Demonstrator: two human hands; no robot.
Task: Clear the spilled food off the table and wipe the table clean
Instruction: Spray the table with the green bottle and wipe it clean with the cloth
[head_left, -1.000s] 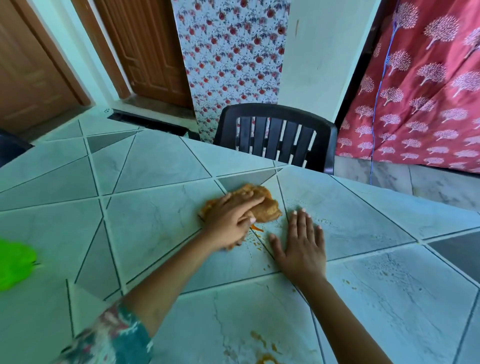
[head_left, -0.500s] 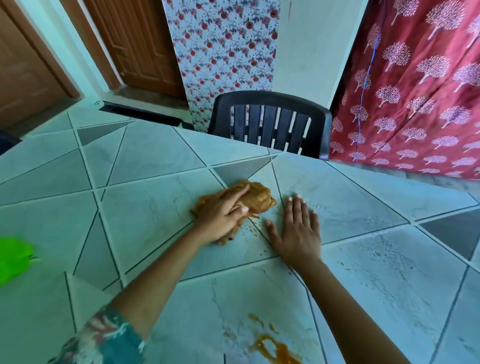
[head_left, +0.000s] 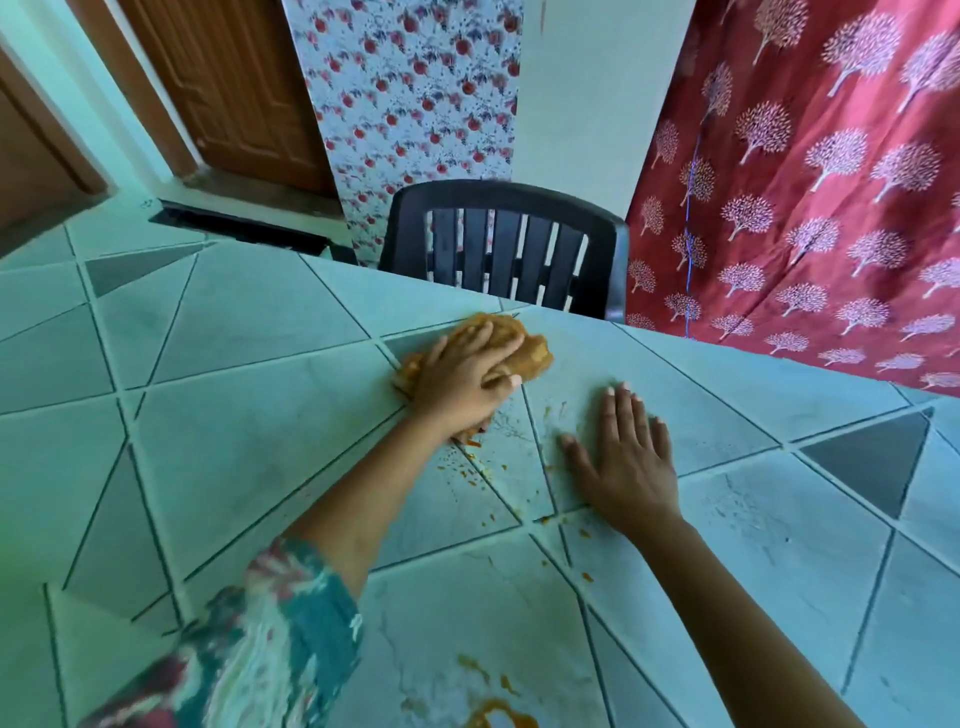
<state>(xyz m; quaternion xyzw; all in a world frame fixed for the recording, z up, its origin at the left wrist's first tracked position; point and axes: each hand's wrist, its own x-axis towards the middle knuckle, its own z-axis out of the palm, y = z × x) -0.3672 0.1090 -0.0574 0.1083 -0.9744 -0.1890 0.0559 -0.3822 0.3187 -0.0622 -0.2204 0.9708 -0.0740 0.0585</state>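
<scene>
Left hand (head_left: 462, 379) lies on top of an orange-brown crumpled cloth (head_left: 532, 353), fingers curved over the wad, thumb tucked against its near side, so it grips and presses the cloth down on the pale green tiled table with dark triangle lines (head_left: 234, 467). The cloth pokes out past the fingertips and to the right of the left hand, close to the far table edge. The left forearm comes in from the lower left, with a blue-and-red patterned fabric sleeve (head_left: 270, 639) at the elbow, blurred.

Right hand (head_left: 628, 457) is flat on the table, palm down, fingers straight and a little spread, thumb out to the left, holding nothing. It sits to the right of the left hand and a bit nearer the person, apart from the cloth.

Small orange food specks (head_left: 467, 462) are scattered on the table between the two hands and just below the left wrist, with a few more near the right wrist. A bigger orange food smear (head_left: 498, 709) lies well below both hands, between the forearms at the bottom edge of the view.

Beyond the hands, past the far table edge, a black slatted plastic chair (head_left: 509, 249) stands pushed up to the table. To the right of it hangs a red curtain with white tree print (head_left: 805, 182). Above the left hand there is a white panel with red flower print (head_left: 410, 104), and left of that a brown wooden door (head_left: 234, 88).
</scene>
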